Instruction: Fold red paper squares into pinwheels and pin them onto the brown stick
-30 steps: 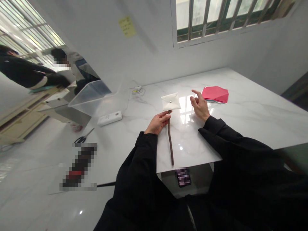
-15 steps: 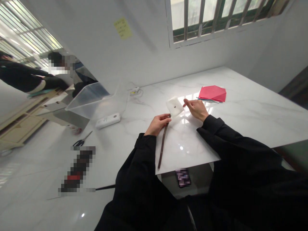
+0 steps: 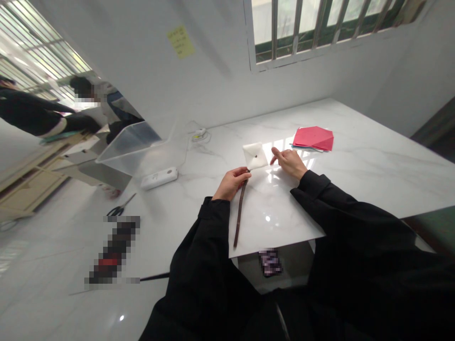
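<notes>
Head view: we find our left hand [image 3: 232, 183] pinching the brown stick's [image 3: 239, 213] upper end, its lower end toward the tabletop's [image 3: 373, 166] near edge. The white folded piece [image 3: 253, 155] sits just beyond those fingertips. Our right hand [image 3: 290, 164], loosely curled, thumb and forefinger spread, hovers beside it.

Folded piece [image 3: 250, 161] matt, paper-like; stick [image 3: 239, 215] wood-like; tabletop [image 3: 355, 175] glossy, smooth; bin [image 3: 122, 149] plastic.

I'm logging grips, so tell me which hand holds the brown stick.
The left hand pinches the stick near the white square; the right hand, beside that square, is off the stick.
</notes>
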Demonstrator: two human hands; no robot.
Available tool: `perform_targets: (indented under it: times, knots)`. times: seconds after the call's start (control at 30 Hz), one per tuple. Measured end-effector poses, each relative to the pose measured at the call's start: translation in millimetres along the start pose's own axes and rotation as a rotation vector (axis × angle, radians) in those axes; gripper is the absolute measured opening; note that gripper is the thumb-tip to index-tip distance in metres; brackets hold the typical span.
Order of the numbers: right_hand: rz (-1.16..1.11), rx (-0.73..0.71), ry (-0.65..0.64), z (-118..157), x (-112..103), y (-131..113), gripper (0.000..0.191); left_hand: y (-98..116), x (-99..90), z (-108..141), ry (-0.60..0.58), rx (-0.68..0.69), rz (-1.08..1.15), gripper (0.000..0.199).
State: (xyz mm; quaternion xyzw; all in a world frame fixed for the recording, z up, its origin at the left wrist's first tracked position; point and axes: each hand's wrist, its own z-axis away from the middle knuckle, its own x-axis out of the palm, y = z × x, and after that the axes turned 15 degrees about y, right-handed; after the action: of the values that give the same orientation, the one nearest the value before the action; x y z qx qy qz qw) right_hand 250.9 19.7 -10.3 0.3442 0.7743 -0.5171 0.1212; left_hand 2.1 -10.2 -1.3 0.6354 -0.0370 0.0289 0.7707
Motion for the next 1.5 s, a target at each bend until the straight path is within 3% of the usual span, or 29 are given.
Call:
perform_targets:
  times: [0.1,0.23,0.4,0.5,0.6,0.67,0.87,0.93,1.07,1.13,1.3,1.5]
  knots:
    - [0.058,0.058,-0.005,-1,1,4,0.080,0,0.0,-1,0.028,-0.029,0.042,0.041]
    - [-0.018,-0.025,0.045,-1,1,4,0.074,-3,-0.3,-3,0.096,-0.066,0.078,0.042]
    - [-0.096,-0.067,0.032,2,1,0,0.069,-5,-1.7,-5,0.092,-0.065,0.075,0.042]
    - [-0.125,0.018,-0.050,3,1,-3,0.076,-6,-2.3,-6,0.087,-0.051,0.087,0.042]
    - [-0.253,0.123,-0.269,5,1,-7,0.082,-5,-2.3,-6,0.075,-0.020,0.090,0.042]
    - [-0.325,0.137,-0.344,6,3,-8,0.081,-4,-1.8,-6,0.077,-0.012,0.092,0.042]
    - [-0.397,0.171,-0.262,7,10,-2,0.075,0,0.8,-5,0.114,0.000,0.175,0.043]
    - [-0.432,0.201,-0.360,8,9,-5,0.072,1,0.9,-5,0.150,0.000,0.228,0.042]
    - [-0.581,0.249,-0.762,19,3,-20,0.061,2,0.5,-6,0.185,0.000,0.309,0.041]
    - [-0.639,0.250,-0.896,26,3,-29,0.055,1,1.2,-6,0.187,0.015,0.319,0.040]
    - [-0.657,0.205,-0.936,33,8,-39,0.039,1,4.1,-6,0.171,0.027,0.325,0.038]
    - [-0.739,0.259,-0.979,30,6,-28,0.040,6,-2.0,-5,0.096,-0.002,0.352,0.035]
